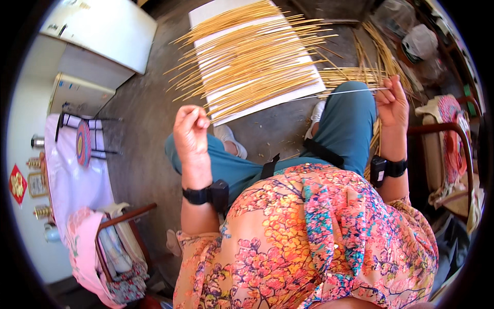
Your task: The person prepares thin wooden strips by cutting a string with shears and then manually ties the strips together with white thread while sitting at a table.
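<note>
The right hand (pixel 393 105) pinches white string (pixel 350 91); the left hand (pixel 190 130) is narrow, content I cannot tell. Hard pulling could disturb straw stalks (pixel 249 61) ahead.

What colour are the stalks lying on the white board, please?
The stalks are golden yellow, seen best in the head view.

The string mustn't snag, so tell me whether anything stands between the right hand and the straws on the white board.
Yes: the right knee stands between the right hand and the straws on the white board. The white string held in that hand crosses over it; I can't tell if they touch.
</note>
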Tool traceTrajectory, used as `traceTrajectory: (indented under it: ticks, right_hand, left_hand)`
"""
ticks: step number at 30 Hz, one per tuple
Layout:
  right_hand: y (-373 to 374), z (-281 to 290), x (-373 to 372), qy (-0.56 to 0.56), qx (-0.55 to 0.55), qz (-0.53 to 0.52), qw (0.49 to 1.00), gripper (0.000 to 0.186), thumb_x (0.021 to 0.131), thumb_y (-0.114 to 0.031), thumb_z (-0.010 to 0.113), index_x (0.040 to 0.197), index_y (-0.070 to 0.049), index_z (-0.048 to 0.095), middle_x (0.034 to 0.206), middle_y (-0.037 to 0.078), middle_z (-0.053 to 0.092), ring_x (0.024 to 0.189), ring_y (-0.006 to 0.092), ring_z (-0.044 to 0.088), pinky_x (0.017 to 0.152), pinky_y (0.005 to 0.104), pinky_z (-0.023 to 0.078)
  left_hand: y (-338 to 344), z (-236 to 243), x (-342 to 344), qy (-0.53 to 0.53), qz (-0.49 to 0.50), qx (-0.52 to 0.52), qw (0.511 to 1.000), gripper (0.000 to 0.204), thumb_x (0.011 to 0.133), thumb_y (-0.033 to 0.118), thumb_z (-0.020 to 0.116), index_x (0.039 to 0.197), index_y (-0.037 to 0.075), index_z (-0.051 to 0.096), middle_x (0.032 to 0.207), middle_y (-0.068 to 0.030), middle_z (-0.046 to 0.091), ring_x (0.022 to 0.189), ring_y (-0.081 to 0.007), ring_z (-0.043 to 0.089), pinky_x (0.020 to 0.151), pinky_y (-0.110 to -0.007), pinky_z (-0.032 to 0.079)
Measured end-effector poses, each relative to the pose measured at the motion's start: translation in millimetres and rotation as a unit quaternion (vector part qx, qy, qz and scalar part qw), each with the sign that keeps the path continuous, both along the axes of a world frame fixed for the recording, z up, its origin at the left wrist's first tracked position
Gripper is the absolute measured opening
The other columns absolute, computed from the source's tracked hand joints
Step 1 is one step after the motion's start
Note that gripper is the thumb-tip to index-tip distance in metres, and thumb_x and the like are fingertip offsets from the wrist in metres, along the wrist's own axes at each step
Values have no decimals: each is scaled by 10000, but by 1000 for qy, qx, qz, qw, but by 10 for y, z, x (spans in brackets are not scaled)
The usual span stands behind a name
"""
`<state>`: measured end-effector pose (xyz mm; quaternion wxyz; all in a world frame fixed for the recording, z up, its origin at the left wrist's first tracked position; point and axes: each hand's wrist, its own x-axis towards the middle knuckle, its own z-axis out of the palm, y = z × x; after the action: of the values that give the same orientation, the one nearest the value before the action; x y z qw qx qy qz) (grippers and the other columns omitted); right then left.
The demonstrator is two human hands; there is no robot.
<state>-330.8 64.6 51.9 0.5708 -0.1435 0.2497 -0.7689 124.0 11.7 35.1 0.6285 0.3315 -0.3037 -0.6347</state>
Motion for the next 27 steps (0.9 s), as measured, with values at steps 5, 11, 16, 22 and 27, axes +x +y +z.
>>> traceTrajectory:
  ticks: [5, 11, 16, 22, 27]
  right_hand:
    - [-116, 202, 384, 454, 94, 54, 884, 117, 908, -157, 546, 843, -66, 582, 684, 12, 548, 460, 52, 426, 425, 182, 338]
    - [-595, 342, 1193, 660, 0, 372, 653, 267, 818, -158, 647, 1027, 4, 615, 758, 49, 631, 548, 87, 566, 500, 227, 451]
    - [-1145, 415, 1507, 642, -75, 298, 702, 354, 798, -124, 670, 1124, -17, 580, 839, 38, 630, 648, 54, 580, 542, 211, 443]
    - [-1664, 204, 1769, 507, 15, 397, 765, 188, 883, -173, 598, 972, -10, 628, 750, 27, 636, 609, 69, 606, 523, 198, 477]
    - [-1951, 0, 1793, 525, 63, 370, 764, 127, 876, -120, 592, 861, 1, 627, 668, 10, 604, 539, 48, 578, 467, 186, 448]
  left_hand:
    - [-128, 159, -176, -109, -47, 13, 993, 21, 835, 24, 555, 848, 22, 539, 728, -72, 562, 567, -70, 435, 524, -199, 360]
    - [-448, 393, -567, -224, -135, -25, 965, 11, 833, 37, 569, 824, 35, 562, 682, -27, 574, 525, -33, 412, 493, -160, 324]
    - [-694, 436, -875, -356, -146, -59, 921, 58, 807, 15, 590, 762, 31, 557, 626, 29, 529, 562, -13, 461, 508, -177, 367]
    - [-1062, 360, -1026, -470, -119, -130, 865, 60, 788, 9, 585, 738, 9, 553, 592, -41, 576, 522, -61, 512, 475, -220, 395]
    - [-1342, 136, -1034, -475, -130, -95, 865, 37, 779, -9, 576, 760, 7, 549, 614, -44, 593, 531, -75, 537, 485, -228, 422]
